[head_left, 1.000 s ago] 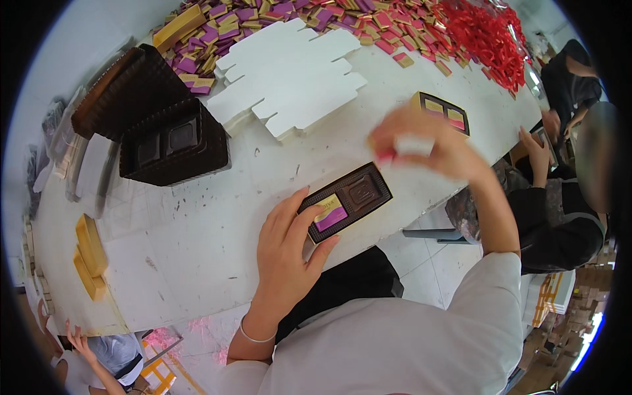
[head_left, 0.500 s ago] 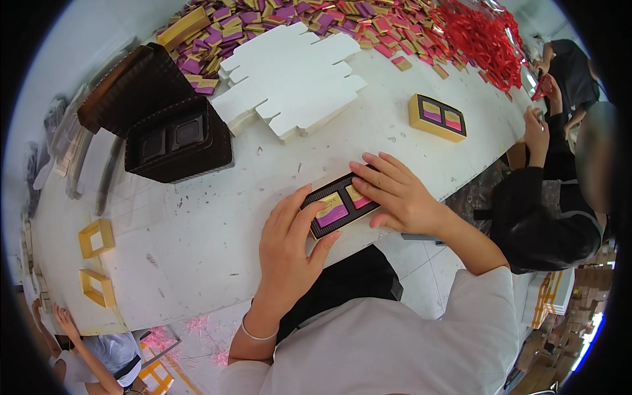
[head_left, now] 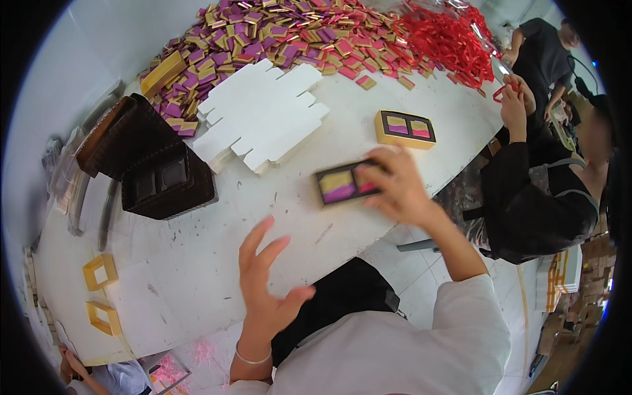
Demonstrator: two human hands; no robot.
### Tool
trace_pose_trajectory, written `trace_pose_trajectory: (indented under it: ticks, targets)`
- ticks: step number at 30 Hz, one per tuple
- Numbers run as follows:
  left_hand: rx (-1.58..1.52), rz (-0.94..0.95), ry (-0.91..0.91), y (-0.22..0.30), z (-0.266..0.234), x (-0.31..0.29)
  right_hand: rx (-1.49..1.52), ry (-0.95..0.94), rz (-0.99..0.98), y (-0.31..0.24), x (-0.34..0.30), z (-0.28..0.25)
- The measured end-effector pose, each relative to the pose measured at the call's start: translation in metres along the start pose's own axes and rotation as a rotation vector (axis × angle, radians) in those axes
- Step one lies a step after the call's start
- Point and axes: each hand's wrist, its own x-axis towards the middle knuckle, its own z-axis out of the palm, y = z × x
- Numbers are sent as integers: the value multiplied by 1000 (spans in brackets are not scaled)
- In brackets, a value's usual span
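My right hand [head_left: 398, 184] grips the right end of a small two-compartment box [head_left: 319, 189] with a dark insert, blurred by motion. A purple-and-gold packet [head_left: 338, 187] lies in its left compartment; a pink one in the right is partly covered by my fingers. My left hand [head_left: 266, 283] hovers near the table's front edge, holding nothing, with its fingers spread. Beyond my right hand, a gold box [head_left: 403, 142] with a dark insert holds one purple and one pink packet.
Stacked white flat cartons [head_left: 257, 118] lie mid-table, beside black plastic trays [head_left: 174, 194]. Behind spreads a heap of wrapped packets [head_left: 289, 39] and red ribbons [head_left: 454, 39]. Two gold frames [head_left: 104, 319] sit at left. Co-workers [head_left: 540, 197] stand at right; another's hands [head_left: 72, 365] show lower left.
My left hand has let go of the box and drawn back toward me. My right hand has moved the box slightly away and rightward. The whole view has shifted.
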Motion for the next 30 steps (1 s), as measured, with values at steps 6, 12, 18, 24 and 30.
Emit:
trace_pose_trajectory:
  ticks: [6,12,18,24,30]
  targets:
    - [-1500,-8,-135,56,-46,16,-242,60,228,73,-9,-29]
    - [-1594,240,-468,83,-73,43,48,287,176,40,20,-14]
    - [-1512,460,-620,75,-99,40,103,218,-128,-19,73,15]
    - [-1028,455,-173,25,-159,-9,289,178,-311,-64,123,32]
    - [693,-345,603,-11,-269,-56,325,141,-363,-84,133,43]
